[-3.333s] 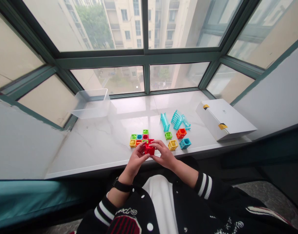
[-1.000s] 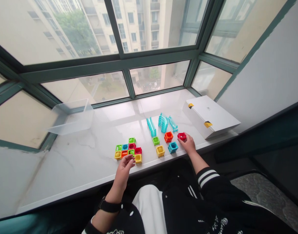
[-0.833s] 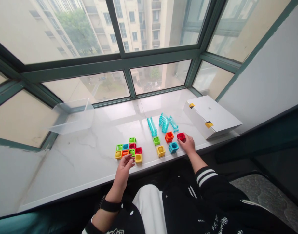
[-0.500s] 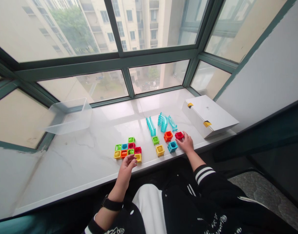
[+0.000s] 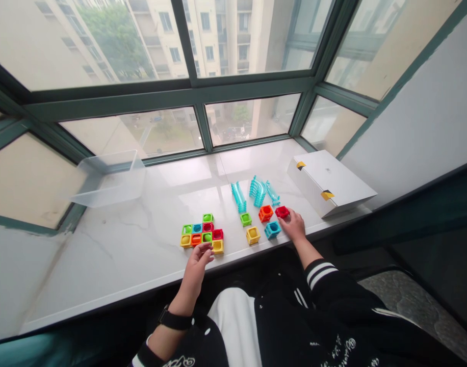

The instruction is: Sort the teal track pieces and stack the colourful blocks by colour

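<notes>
My right hand (image 5: 294,226) has its fingers closed around the near side of a red cube block (image 5: 282,211), at the right end of a loose group. Beside that block are an orange block (image 5: 265,213) and a blue block (image 5: 272,230). A yellow block (image 5: 253,235) and a green block (image 5: 245,219) stand farther left. My left hand (image 5: 198,261) hovers at the front of a joined cluster of coloured blocks (image 5: 197,228), fingers loosely curved and apart, holding nothing visible. Its fingertips are close to the cluster's yellow corner block (image 5: 217,247); whether they touch is unclear.
Behind the loose blocks lie clear turquoise track pieces, one straight (image 5: 238,197) and one curved (image 5: 258,191). A white box (image 5: 331,178) with yellow-black tape stands at right. A transparent bin (image 5: 111,186) sits at back left, by the window. The white sill's front edge (image 5: 141,291) runs before me.
My right hand's fingers have drawn closer together on the red block. My left hand stays almost in place. The whole view has shifted slightly.
</notes>
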